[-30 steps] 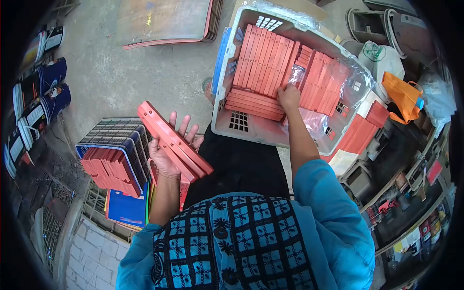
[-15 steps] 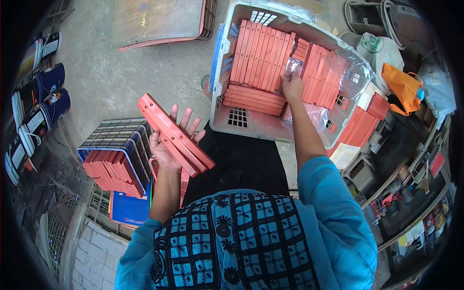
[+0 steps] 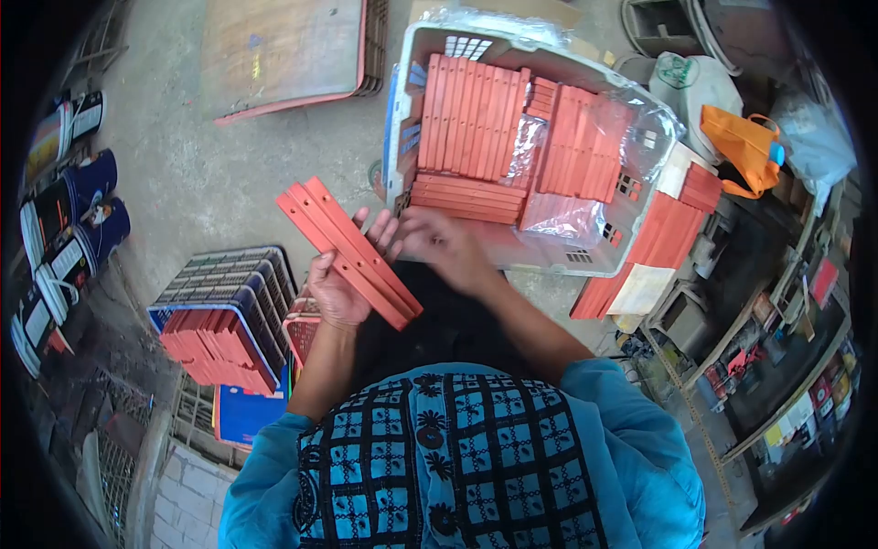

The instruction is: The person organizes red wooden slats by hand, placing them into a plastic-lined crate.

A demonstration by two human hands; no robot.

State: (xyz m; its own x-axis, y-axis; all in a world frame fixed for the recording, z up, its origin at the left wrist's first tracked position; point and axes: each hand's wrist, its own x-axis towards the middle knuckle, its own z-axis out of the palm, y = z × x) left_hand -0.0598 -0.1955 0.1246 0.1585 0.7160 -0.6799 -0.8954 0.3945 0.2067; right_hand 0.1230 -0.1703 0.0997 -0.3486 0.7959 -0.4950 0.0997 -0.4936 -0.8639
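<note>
My left hand (image 3: 344,288) holds a few red strips with small holes (image 3: 352,252) side by side, its thumb on their near side and fingertips showing beyond them. My right hand (image 3: 441,245), blurred, is close to the left fingertips, between the held strips and the grey crate (image 3: 558,261); its fingers are smeared, and I see nothing clearly in them. Inside the crate, rows of red strips (image 3: 471,119) stand upright in the view, with another stack (image 3: 468,197) lying crosswise below them. Clear plastic film (image 3: 567,218) covers part of the crate's contents.
A blue-rimmed basket (image 3: 240,311) with red pieces stands at the left, near paint buckets (image 3: 96,169). A flat board (image 3: 283,55) lies at the top. More red strips (image 3: 663,229), an orange bag (image 3: 739,151) and cluttered shelves (image 3: 777,366) are at the right.
My right hand has left the crate and come over beside my left hand. The held strips have shifted, now lying more side by side. The view has moved slightly.
</note>
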